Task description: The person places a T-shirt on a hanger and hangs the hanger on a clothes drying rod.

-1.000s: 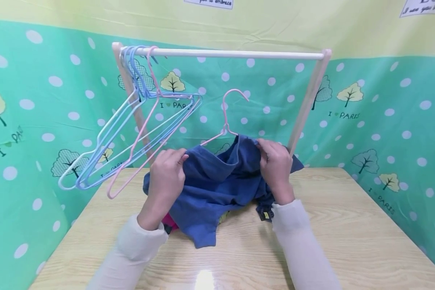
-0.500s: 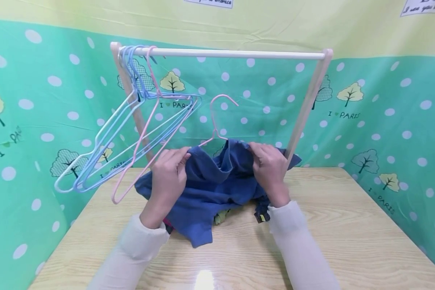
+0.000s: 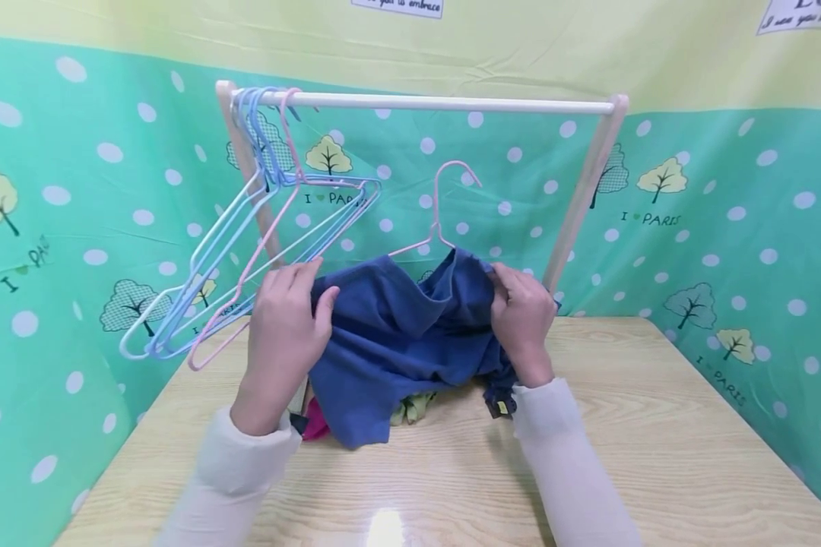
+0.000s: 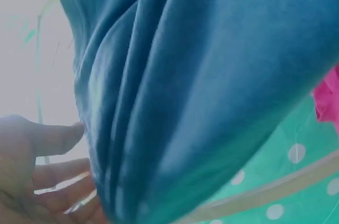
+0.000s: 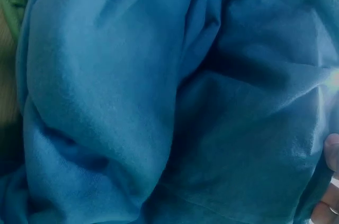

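A dark blue shirt (image 3: 410, 334) hangs over a pink hanger (image 3: 435, 220), whose hook and upper arms stick out of the neck opening. My right hand (image 3: 523, 315) pinches the shirt's shoulder beside the collar; in the right wrist view only its fingertips (image 5: 331, 152) show at the cloth's edge. At the opposite shoulder is my left hand (image 3: 283, 327), its thumb standing apart from its fingers. The left wrist view has that thumb (image 4: 58, 138) straight against the edge of the blue cloth, with the fingers passing partly behind it.
A rack with a white rail (image 3: 451, 102) and wooden posts stands behind. Several blue, white and pink hangers (image 3: 246, 228) hang at its left end, close to my left hand. Pink cloth (image 3: 316, 422) and green cloth (image 3: 413, 408) lie under the shirt on the wooden table (image 3: 629, 425).
My left hand has moved left along the shoulder, and its thumb has parted from its fingers. The shirt and hanger dipped left, then rose back right. My right hand keeps its pinch.
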A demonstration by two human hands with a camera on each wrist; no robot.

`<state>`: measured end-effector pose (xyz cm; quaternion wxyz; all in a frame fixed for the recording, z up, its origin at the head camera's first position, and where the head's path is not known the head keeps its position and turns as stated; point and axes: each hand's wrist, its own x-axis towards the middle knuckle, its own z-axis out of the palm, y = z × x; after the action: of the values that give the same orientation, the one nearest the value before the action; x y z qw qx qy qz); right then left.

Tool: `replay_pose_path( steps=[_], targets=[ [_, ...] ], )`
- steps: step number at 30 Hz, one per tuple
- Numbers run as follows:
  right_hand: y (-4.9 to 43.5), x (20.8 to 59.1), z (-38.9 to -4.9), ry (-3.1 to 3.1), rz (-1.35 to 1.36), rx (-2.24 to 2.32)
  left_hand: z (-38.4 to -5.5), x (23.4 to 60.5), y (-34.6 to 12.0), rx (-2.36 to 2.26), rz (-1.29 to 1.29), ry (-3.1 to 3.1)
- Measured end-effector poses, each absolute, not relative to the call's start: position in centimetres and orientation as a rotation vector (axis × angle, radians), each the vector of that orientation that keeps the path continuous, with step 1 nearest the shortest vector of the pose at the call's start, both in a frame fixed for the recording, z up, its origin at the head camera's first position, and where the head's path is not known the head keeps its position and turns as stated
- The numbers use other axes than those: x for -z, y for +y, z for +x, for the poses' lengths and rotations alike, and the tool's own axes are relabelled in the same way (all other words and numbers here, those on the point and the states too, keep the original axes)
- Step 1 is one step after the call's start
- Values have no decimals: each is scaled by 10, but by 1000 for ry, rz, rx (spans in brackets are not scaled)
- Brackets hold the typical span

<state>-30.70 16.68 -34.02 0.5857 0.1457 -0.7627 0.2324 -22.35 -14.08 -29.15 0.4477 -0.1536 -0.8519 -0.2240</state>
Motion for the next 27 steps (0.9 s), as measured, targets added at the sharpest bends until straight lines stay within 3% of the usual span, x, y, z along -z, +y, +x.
replay_pose_path(
  steps=[13, 27],
  targets=[
    [179, 339, -310, -1767, 221, -629, -212, 278, -156, 725, -172, -2331],
    [197, 342, -317, -1718, 388, -726, -215, 273, -171, 779, -364, -2129]
  ],
)
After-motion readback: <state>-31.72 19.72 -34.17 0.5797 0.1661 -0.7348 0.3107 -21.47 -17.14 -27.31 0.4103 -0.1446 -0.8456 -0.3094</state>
